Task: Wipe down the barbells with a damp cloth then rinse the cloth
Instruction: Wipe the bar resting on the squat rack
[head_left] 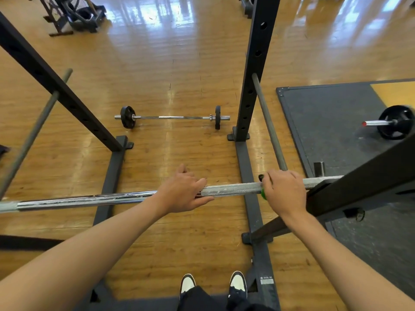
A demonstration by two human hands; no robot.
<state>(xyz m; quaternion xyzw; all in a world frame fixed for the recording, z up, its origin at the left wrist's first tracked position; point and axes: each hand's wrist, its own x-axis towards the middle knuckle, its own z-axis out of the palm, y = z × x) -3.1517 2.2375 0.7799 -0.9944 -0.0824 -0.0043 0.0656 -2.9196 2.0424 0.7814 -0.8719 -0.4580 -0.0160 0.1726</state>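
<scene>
Head view: barbell [231,188] on rack [363,173], looks heavy, stiff, rough. Right hand [284,190] curled round soft green cloth [263,194] on it; left hand [183,190] resting on top, fingers loose.

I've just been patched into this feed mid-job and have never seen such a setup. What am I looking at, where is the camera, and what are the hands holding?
There is no machine here. A person works with bare hands, and the single camera sits on their head, looking forward and down. The long silver steel barbell lies across the picture, resting in the black steel rack. The left hand rests on it, fingers fairly straight. The right hand grips the bar through a green cloth, of which only an edge shows. Beyond, on the wooden floor, lies a short barbell with black plates. Another black-plated barbell lies on the dark mat to the right.
</scene>
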